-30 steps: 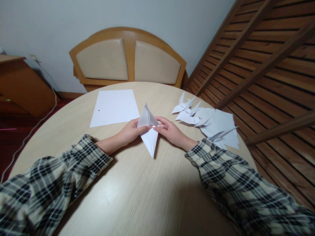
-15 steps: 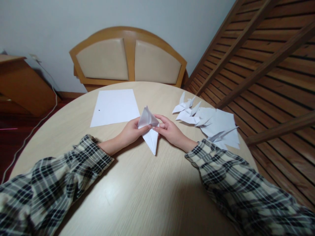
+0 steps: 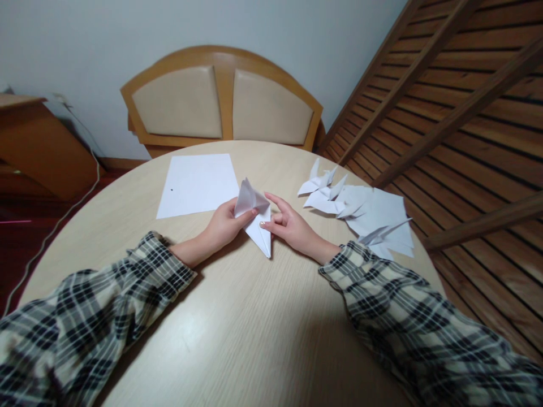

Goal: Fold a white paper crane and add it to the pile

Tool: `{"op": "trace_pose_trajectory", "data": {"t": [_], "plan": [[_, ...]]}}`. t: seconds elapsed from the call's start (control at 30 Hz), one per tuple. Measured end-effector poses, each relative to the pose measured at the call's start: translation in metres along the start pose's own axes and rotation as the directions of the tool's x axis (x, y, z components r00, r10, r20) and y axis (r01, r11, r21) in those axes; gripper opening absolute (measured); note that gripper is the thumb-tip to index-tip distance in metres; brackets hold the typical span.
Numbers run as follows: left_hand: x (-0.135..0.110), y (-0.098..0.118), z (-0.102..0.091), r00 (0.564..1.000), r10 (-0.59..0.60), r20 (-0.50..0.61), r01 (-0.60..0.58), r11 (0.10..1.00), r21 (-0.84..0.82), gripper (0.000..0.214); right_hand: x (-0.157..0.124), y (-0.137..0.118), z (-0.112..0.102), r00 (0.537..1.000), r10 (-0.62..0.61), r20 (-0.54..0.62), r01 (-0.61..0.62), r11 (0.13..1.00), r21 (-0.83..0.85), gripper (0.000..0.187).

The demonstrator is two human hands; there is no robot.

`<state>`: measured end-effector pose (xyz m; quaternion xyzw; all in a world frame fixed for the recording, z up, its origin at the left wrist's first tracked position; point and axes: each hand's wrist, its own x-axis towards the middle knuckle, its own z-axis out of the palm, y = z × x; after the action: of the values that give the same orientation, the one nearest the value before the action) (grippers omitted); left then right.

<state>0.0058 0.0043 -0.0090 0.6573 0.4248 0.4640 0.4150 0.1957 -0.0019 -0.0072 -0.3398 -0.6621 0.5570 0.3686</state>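
Between my hands, over the middle of the table, is a white sheet of paper folded into a pointed kite shape, a folded origami paper [image 3: 259, 230]. Its lower tip points toward me and its upper flaps stand partly open. My left hand [image 3: 224, 226] grips its left side, thumb lying on the front and the fingers behind. On the right edge, my right hand [image 3: 292, 226] pinches the paper lower down, thumb in front; its index finger is raised near the upper flap. The fingers behind the paper are partly hidden.
Flat white paper [image 3: 199, 183] with a small dark spot lies at the back left of the round wooden table [image 3: 237, 339]. Several folded paper cranes [image 3: 324, 198] sit at the right, some on white sheets [image 3: 388, 215]. Beyond the table stands a padded headboard [image 3: 267, 107]; slatted wood [image 3: 445, 113] is at right.
The folded paper has tilted, its upper end leaning left and its lower tip shifting slightly right and up. My right thumb has slid down its edge, away from my left thumb.
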Motion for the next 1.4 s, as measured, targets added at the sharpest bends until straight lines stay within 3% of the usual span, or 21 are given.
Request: {"op": "trace_pose_trajectory", "data": {"t": [0.2, 0.37, 0.57, 0.7, 0.87, 1.03, 1.23, 1.4], "plan": [[0.003, 0.000, -0.001, 0.996, -0.036, -0.086, 0.030, 0.998, -0.060, 0.026, -0.001, 0.001, 0.000, 0.999, -0.037, 0.038, 0.039, 0.998, -0.048, 0.078], [0.003, -0.003, 0.001, 0.991, -0.059, -0.119, 0.047, 0.993, -0.106, 0.025, -0.001, 0.005, -0.001, 0.999, -0.046, 0.006, 0.046, 0.999, 0.005, 0.084], [0.005, -0.003, 0.002, 0.973, -0.142, -0.182, 0.095, 0.964, -0.248, 0.025, -0.001, 0.007, 0.000, 0.997, -0.043, 0.066, 0.039, 0.997, 0.060, 0.098], [0.005, -0.001, 0.001, 0.980, -0.178, -0.088, 0.141, 0.936, -0.322, 0.032, 0.002, 0.008, -0.001, 0.996, -0.082, -0.019, 0.082, 0.997, -0.003, 0.061], [0.003, 0.005, 0.001, 0.988, -0.148, 0.054, 0.155, 0.968, -0.198, 0.045, 0.005, 0.006, -0.005, 0.978, -0.157, -0.136, 0.137, 0.980, -0.145, 0.023], [0.001, 0.005, -0.002, 0.956, -0.148, 0.254, 0.187, 0.973, -0.136, 0.050, 0.003, 0.002, -0.006, 0.986, -0.143, -0.086, 0.123, 0.972, -0.202, 0.023], [0.003, -0.003, -0.008, 0.936, -0.061, 0.348, 0.061, 0.998, 0.010, 0.048, 0.002, 0.002, -0.005, 0.988, -0.116, -0.106, 0.079, 0.950, -0.303, 0.025], [0.002, 0.002, -0.009, 0.914, -0.040, 0.404, 0.033, 0.999, 0.024, 0.045, 0.002, 0.004, -0.004, 0.992, -0.052, -0.112, 0.033, 0.985, -0.171, 0.025]]}}
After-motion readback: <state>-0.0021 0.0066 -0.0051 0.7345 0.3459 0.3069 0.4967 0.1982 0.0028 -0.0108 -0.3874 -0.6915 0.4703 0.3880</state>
